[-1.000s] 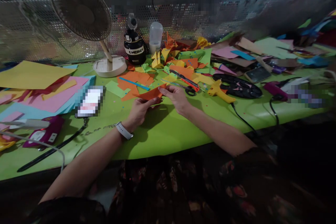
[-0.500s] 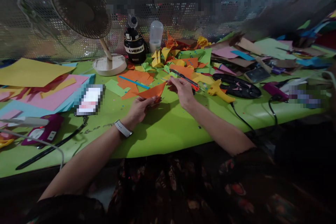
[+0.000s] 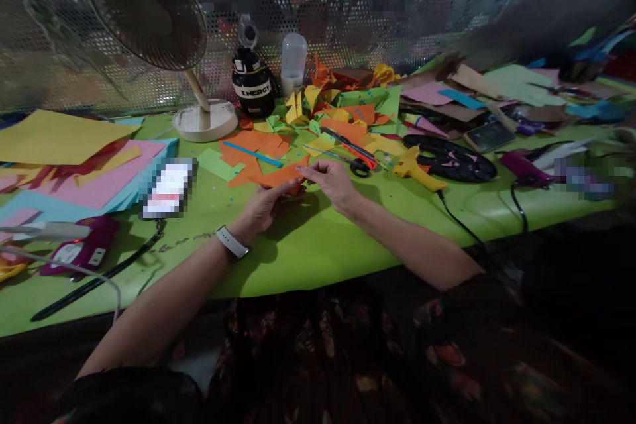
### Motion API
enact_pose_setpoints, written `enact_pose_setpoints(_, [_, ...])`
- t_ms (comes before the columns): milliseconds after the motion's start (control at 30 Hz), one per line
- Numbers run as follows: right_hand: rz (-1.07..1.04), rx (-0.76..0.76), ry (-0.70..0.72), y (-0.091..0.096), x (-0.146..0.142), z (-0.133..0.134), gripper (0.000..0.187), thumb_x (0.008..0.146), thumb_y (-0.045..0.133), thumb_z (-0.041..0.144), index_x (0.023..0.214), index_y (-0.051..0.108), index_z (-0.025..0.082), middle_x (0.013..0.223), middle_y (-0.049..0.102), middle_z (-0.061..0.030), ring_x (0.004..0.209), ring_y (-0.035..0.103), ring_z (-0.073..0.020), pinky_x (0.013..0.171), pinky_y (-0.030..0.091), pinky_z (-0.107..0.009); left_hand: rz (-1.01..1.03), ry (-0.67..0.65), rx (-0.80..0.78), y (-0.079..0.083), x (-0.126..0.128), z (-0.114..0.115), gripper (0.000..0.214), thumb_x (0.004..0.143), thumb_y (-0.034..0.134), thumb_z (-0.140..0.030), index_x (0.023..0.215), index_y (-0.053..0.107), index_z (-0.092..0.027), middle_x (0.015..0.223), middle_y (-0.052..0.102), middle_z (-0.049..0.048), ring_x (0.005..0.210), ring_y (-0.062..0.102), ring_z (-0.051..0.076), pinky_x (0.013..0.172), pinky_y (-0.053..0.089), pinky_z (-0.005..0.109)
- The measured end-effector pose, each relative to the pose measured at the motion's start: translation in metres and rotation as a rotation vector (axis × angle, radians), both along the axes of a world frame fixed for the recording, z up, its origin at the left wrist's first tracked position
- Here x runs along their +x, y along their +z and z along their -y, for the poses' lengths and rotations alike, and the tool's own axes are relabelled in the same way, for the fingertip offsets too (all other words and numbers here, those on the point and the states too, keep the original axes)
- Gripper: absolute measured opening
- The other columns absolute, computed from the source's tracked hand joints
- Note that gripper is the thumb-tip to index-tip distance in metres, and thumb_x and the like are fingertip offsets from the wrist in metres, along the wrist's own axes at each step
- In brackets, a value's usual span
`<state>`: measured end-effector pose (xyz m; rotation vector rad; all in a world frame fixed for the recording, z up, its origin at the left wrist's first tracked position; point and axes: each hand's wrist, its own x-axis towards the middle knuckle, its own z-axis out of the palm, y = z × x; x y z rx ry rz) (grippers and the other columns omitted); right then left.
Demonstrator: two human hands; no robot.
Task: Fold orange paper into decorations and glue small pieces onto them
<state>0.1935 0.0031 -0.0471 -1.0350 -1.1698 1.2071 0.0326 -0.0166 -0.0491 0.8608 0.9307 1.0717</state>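
A folded orange paper (image 3: 279,176) lies low over the green table (image 3: 318,238), held from both ends. My left hand (image 3: 262,207), with a white watch on the wrist, grips its near left edge. My right hand (image 3: 332,182) pinches its right tip with the fingers together. Just beyond my right hand lie orange-handled scissors (image 3: 354,151) and a yellow glue gun (image 3: 416,171).
A desk fan (image 3: 149,20) stands at the back left, next to a black bottle (image 3: 252,85) and a clear one (image 3: 293,61). Coloured paper sheets (image 3: 84,165) pile at the left, scraps across the back. A phone (image 3: 167,188), cables and a black tray (image 3: 450,159) lie around.
My right hand had lifted off the orange paper toward the scissors half a second ago; now it is back pinching the paper's right tip. The left hand kept its hold.
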Motion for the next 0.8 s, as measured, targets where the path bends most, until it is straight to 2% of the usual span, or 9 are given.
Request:
enact_pose_setpoints(167, [0.010, 0.019, 0.011, -0.0009, -0.0030, 0.0015, 0.038, 0.058, 0.086, 0.052, 0.059, 0.065, 0.020, 0.059, 0.061, 0.0019, 0.058, 0.051, -0.0106, 0.061, 0.043, -0.028, -0.033, 0.002, 0.000, 0.0030, 0.0018, 0.0014, 0.026, 0.063, 0.086, -0.026, 0.086, 0.076, -0.020, 0.086, 0.077, 0.0059, 0.073, 0.071, 0.022, 0.073, 0.061, 0.041])
enact_pose_setpoints(300, [0.013, 0.036, 0.007, -0.0020, -0.0045, 0.0020, 0.036, 0.060, 0.086, 0.051, 0.059, 0.065, 0.021, 0.059, 0.060, 0.0026, 0.058, 0.049, -0.0103, 0.061, 0.042, -0.028, -0.038, 0.017, -0.023, 0.0032, 0.0016, 0.0019, 0.027, 0.064, 0.085, -0.026, 0.088, 0.075, -0.018, 0.084, 0.076, 0.0058, 0.072, 0.070, 0.021, 0.072, 0.061, 0.039])
enact_pose_setpoints(500, [-0.006, 0.030, -0.004, -0.0009, -0.0043, 0.0041, 0.035, 0.060, 0.086, 0.048, 0.058, 0.065, 0.020, 0.058, 0.058, 0.0031, 0.057, 0.047, -0.0096, 0.058, 0.039, -0.028, -0.053, 0.011, 0.027, 0.0000, 0.0012, 0.0011, 0.025, 0.064, 0.083, -0.027, 0.086, 0.075, -0.019, 0.082, 0.076, 0.0060, 0.071, 0.071, 0.023, 0.073, 0.060, 0.040])
enact_pose_setpoints(667, [-0.018, 0.044, -0.042, -0.0013, -0.0023, 0.0013, 0.035, 0.062, 0.086, 0.047, 0.057, 0.064, 0.021, 0.056, 0.056, 0.0036, 0.055, 0.046, -0.0096, 0.057, 0.039, -0.028, -0.045, -0.037, -0.026, -0.0027, -0.0006, -0.0002, 0.020, 0.062, 0.083, -0.028, 0.074, 0.075, -0.014, 0.078, 0.077, 0.0116, 0.080, 0.074, 0.027, 0.083, 0.060, 0.044])
enact_pose_setpoints(800, [-0.021, 0.052, -0.049, -0.0004, -0.0008, 0.0002, 0.034, 0.062, 0.087, 0.046, 0.059, 0.064, 0.020, 0.059, 0.058, 0.0023, 0.057, 0.048, -0.0107, 0.059, 0.041, -0.029, -0.040, -0.027, -0.044, 0.0002, 0.0001, 0.0011, 0.016, 0.059, 0.082, -0.026, 0.066, 0.073, -0.015, 0.073, 0.076, 0.0108, 0.079, 0.075, 0.028, 0.083, 0.061, 0.046])
